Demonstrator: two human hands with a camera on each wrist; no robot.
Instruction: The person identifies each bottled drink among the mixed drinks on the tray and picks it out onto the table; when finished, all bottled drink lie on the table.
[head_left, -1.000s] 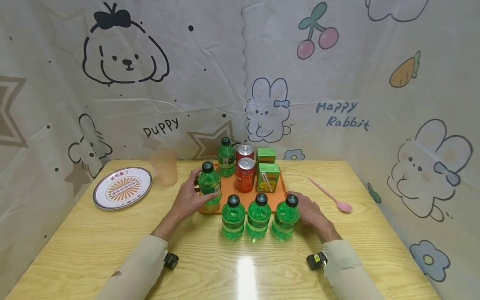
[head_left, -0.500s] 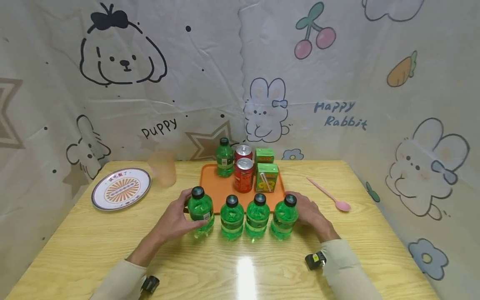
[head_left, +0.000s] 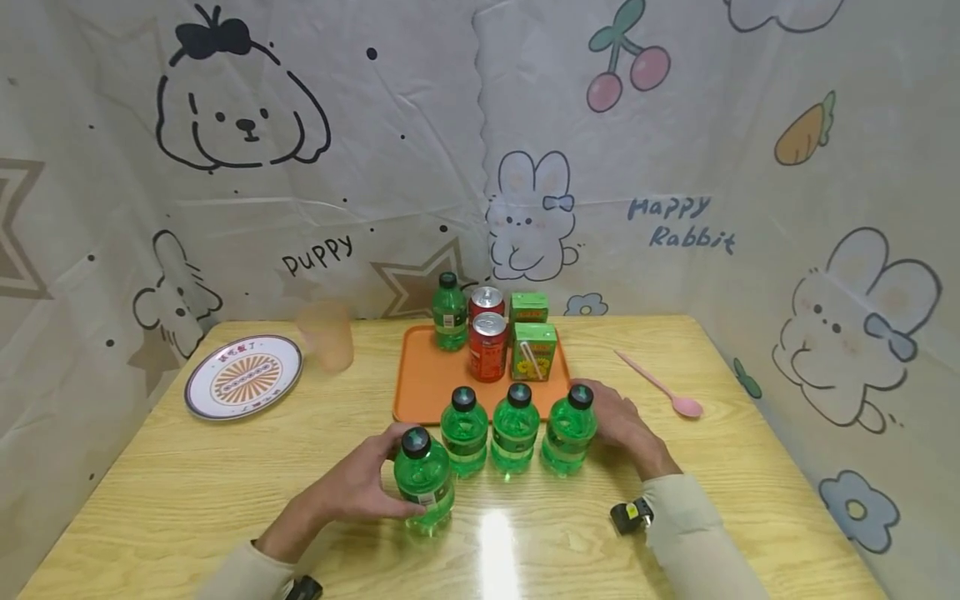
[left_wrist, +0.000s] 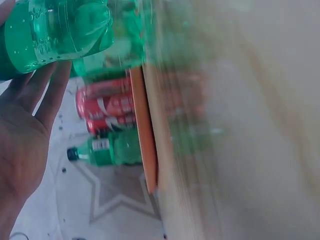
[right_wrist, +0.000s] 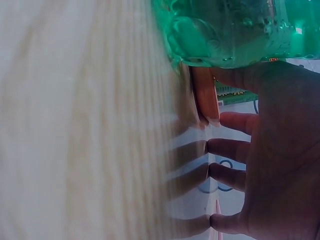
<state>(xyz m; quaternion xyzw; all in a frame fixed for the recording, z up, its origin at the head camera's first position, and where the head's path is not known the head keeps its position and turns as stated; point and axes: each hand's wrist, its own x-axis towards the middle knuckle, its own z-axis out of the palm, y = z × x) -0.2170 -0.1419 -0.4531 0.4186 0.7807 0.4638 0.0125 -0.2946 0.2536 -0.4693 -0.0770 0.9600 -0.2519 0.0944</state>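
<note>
My left hand point(head_left: 360, 483) grips a green soda bottle point(head_left: 424, 479) by its side, thumb in front, nearer me than the other bottles. In the left wrist view, the base of that bottle point(left_wrist: 75, 30) shows above the tabletop. Three matching bottles stand in a row along the front of an orange tray point(head_left: 420, 392): left point(head_left: 465, 433), middle point(head_left: 514, 429) and right point(head_left: 568, 429). Beside the right one rests my right hand point(head_left: 618, 417), partly hidden by it. The right wrist view shows its fingers point(right_wrist: 227, 147) extended, tips down on the table near the tray's corner.
On the tray stand another green bottle point(head_left: 450, 317), two red cans point(head_left: 489, 350) and two green drink cartons point(head_left: 534, 354). A plate point(head_left: 243, 377) and a translucent cup point(head_left: 330, 337) are at the left. To the right lies a pink spoon point(head_left: 660, 385). A patterned cloth point(head_left: 420, 100) hangs behind the table.
My left hand has carried the bottle off the tray's left side, toward me, then slightly right to in front of the row. My right hand has stayed about where it was.
</note>
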